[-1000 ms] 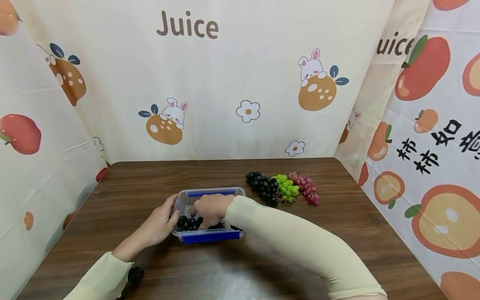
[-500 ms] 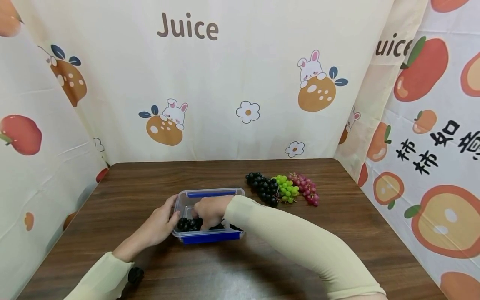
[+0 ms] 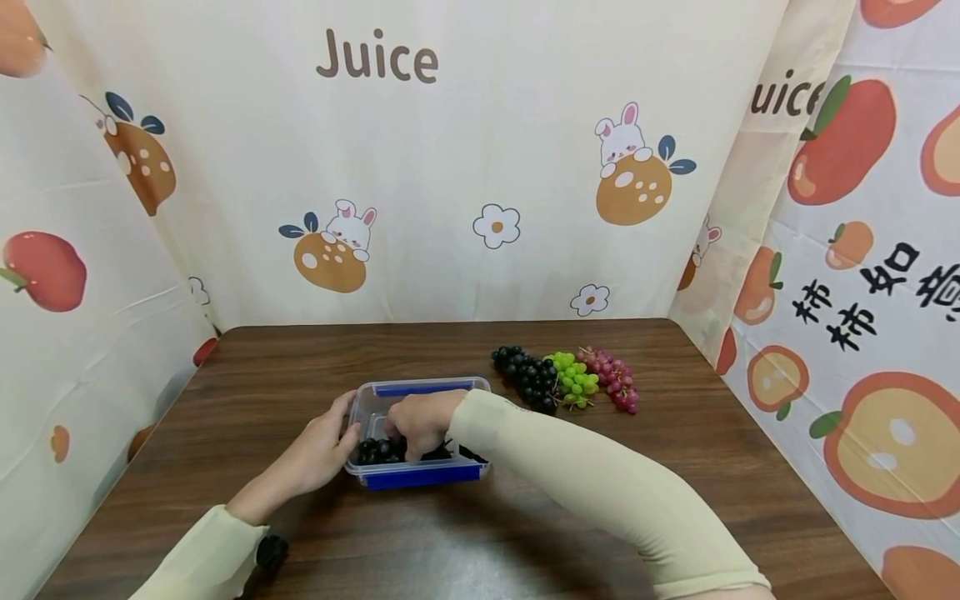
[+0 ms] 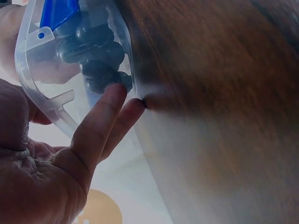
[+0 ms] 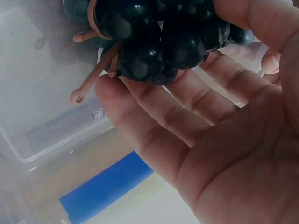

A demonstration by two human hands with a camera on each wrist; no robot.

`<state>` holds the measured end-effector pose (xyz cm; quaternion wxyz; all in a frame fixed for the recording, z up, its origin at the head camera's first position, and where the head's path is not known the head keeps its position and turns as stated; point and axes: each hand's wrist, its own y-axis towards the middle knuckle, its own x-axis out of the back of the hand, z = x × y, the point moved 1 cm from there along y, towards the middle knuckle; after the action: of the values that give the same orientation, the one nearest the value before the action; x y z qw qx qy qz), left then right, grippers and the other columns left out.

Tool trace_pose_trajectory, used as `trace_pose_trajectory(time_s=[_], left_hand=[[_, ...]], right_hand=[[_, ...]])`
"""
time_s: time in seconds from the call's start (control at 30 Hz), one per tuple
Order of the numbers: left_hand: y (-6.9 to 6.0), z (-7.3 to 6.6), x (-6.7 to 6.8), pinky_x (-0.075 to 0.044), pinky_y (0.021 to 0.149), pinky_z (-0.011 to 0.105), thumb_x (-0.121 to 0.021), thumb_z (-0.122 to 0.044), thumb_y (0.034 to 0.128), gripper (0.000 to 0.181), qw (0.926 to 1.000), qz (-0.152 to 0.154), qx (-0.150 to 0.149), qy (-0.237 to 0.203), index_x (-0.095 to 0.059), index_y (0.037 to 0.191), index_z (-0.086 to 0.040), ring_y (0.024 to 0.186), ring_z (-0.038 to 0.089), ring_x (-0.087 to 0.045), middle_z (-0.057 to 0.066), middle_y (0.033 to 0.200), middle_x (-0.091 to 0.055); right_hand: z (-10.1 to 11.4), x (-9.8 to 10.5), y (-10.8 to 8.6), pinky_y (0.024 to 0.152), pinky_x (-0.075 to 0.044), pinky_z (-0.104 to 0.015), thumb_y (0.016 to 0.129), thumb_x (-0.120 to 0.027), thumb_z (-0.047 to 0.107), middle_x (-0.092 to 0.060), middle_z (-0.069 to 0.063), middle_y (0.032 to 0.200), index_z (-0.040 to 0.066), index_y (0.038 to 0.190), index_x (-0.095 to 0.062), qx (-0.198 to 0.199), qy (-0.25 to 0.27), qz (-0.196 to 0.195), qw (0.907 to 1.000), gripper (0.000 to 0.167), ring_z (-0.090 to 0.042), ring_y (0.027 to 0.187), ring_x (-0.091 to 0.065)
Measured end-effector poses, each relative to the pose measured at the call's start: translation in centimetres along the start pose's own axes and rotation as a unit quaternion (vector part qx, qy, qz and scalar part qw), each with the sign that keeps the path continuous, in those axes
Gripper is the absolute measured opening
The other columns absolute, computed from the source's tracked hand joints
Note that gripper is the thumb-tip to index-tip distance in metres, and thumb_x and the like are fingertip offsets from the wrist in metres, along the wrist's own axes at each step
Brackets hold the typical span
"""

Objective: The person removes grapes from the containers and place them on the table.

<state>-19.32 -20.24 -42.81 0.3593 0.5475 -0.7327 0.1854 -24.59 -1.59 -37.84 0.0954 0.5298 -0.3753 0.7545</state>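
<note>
A clear plastic food container (image 3: pixel 423 478) with blue side strips stands on the table. Inside it, along the near wall, lies a bunch of black grapes (image 3: pixel 377 452). My right hand (image 3: pixel 423 421) reaches down into the container. In the right wrist view, the thumb and curled fingers hold the black grapes (image 5: pixel 140 60), whose brown stems poke out to the left. At the container's left side, my left hand (image 3: pixel 324 442) rests against the wall. Extended fingers (image 4: pixel 100 121) touch its outside in the left wrist view, and grapes show through the plastic.
Behind the container to the right lie a second bunch of black grapes (image 3: pixel 528 379), green grapes (image 3: pixel 574 381) and red grapes (image 3: pixel 617 382), side by side on the brown table (image 3: pixel 300 358). Printed cloth (image 3: pixel 450 167) encloses the table's back and sides.
My right hand has shifted very slightly to the right inside the container, and its index finger has drawn in closer. The left hand stays against the container's left side.
</note>
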Motion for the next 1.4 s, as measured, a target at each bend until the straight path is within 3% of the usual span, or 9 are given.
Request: trace_pose_trajectory(time_s=[0.17, 0.47, 0.8, 1.0, 1.13, 1.4], left_hand=[[-0.02, -0.02, -0.04, -0.057, 0.083, 0.041, -0.05, -0.004, 0.1061, 0.056, 1.0, -0.004, -0.001, 0.004, -0.024, 0.152, 0.015, 0.109, 0.033, -0.068, 0.035, 0.137, -0.055], [0.05, -0.03, -0.08, -0.059, 0.084, 0.044, -0.05, -0.002, 0.1055, 0.055, 0.9999, -0.009, -0.008, 0.005, -0.025, 0.152, 0.015, 0.109, 0.036, -0.067, 0.037, 0.135, -0.055], [0.14, -0.05, -0.33, -0.058, 0.085, 0.043, -0.047, -0.005, 0.107, 0.055, 1.0, 0.003, 0.005, -0.003, -0.023, 0.153, 0.014, 0.113, 0.039, -0.066, 0.037, 0.138, -0.052], [0.08, -0.26, -0.35, -0.058, 0.084, 0.041, -0.049, -0.003, 0.1058, 0.055, 1.0, -0.004, -0.003, -0.002, -0.025, 0.152, 0.015, 0.11, 0.036, -0.067, 0.036, 0.136, -0.054], [0.03, -0.32, -0.35, -0.058, 0.083, 0.04, -0.049, -0.003, 0.1055, 0.055, 1.0, -0.003, -0.002, -0.001, -0.025, 0.152, 0.015, 0.109, 0.035, -0.067, 0.036, 0.136, -0.055], [0.06, -0.23, -0.36, -0.058, 0.084, 0.042, -0.049, -0.005, 0.1063, 0.056, 1.0, 0.002, 0.006, 0.006, -0.024, 0.153, 0.015, 0.11, 0.035, -0.067, 0.036, 0.137, -0.054]], right_hand=[[0.13, -0.07, 0.16, 0.082, -0.052, -0.026, 0.088, -0.084, 0.021, -0.067, 0.006, 0.104, 0.019, 0.12, -0.068, -0.012, -0.001, 0.002, 0.9999, 0.036, -0.007, 0.091, -0.061], [-0.18, -0.1, 0.25, 0.066, -0.05, -0.027, 0.083, -0.085, 0.014, -0.063, 0.005, 0.084, 0.019, 0.093, -0.065, 0.0, -0.025, 0.007, 0.9997, 0.023, -0.012, 0.076, -0.058], [-0.16, -0.13, -0.06, 0.074, -0.051, -0.024, 0.084, -0.083, 0.017, -0.065, 0.006, 0.094, 0.019, 0.106, -0.069, 0.016, -0.048, 0.002, 0.9987, 0.025, -0.01, 0.084, -0.06], [-0.39, -0.07, -0.25, 0.064, -0.046, -0.022, 0.084, -0.081, 0.014, -0.061, 0.006, 0.086, 0.019, 0.089, -0.064, 0.032, -0.051, -0.014, 0.9981, 0.019, -0.01, 0.074, -0.055], [-0.55, -0.01, -0.29, 0.058, -0.04, -0.022, 0.085, -0.078, 0.009, -0.053, 0.006, 0.077, 0.019, 0.078, -0.057, 0.036, -0.037, -0.025, 0.9984, 0.024, -0.009, 0.067, -0.049], [-0.75, 0.07, -0.28, 0.055, -0.036, -0.022, 0.087, -0.076, 0.006, -0.046, 0.006, 0.068, 0.02, 0.07, -0.054, 0.036, -0.005, -0.054, 0.9978, 0.031, -0.009, 0.06, -0.043]])
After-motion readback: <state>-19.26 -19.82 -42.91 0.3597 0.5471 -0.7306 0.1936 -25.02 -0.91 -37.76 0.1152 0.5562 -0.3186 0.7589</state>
